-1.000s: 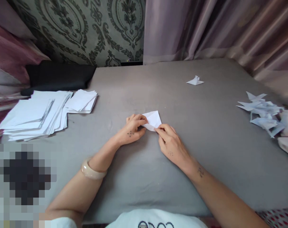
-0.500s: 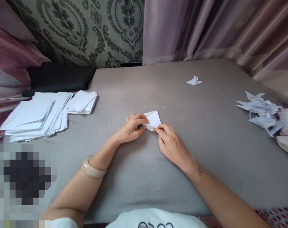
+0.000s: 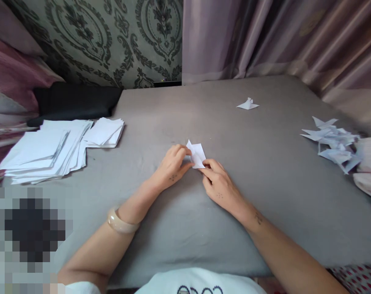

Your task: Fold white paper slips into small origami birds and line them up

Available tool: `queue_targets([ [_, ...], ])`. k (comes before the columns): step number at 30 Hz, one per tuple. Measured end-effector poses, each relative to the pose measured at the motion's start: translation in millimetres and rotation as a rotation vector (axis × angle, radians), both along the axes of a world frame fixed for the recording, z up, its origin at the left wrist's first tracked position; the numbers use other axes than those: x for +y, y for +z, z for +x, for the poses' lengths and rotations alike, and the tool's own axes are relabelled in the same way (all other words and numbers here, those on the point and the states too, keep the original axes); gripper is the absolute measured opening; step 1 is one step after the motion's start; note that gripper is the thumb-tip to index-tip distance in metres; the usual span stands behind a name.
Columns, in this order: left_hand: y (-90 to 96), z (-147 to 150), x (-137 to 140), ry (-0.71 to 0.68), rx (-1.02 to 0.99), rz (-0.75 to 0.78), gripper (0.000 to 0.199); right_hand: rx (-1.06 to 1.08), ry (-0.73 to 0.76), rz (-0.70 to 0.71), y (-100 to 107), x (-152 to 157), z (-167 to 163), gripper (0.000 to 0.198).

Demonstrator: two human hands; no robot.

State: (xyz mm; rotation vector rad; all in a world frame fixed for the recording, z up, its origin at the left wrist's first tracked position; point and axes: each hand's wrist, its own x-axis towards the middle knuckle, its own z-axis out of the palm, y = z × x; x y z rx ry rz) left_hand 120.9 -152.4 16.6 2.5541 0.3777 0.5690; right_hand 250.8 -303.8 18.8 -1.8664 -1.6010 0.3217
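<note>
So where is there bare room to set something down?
Free: beyond the folded paper, between the small paper stack and the lone paper figure; also between the right forearm and the pile of paper figures. Crowded: the left side, with the large paper stack before a black item, and the middle, where left hand and right hand touch the paper.

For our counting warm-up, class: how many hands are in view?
2: the left hand at the left side of the folded white paper, and the right hand at its lower right corner. Any behind the pixelation at lower left cannot be seen.
</note>
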Motion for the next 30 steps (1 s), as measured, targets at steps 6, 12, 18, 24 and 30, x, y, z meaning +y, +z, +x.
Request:
queue_targets([
  [6,-0.1,1.4,-5.1,-0.191,0.086,-0.024,0.028,0.218,-0.087,-0.036,7.0,0.2,5.7,0.032],
  [12,5.6,0.2,-9.2,-0.198,0.140,0.115,0.032,0.371,-0.244,-0.150,5.7,-1.6,19.5,0.019],
  [18,9.2,0.1,-13.4,-0.202,0.220,0.194,0.034,0.242,-0.340,-0.123,3.2,-1.2,22.0,0.019],
  [24,11.5,-2.8,-14.8,-0.237,0.284,0.282,0.034,0.179,-0.346,-0.110,-1.4,-1.2,18.6,0.015],
  [30,12.6,-3.6,-14.8,-0.271,0.340,0.359,0.041,0.174,-0.320,-0.081,-0.9,-1.7,25.1,0.010],
])
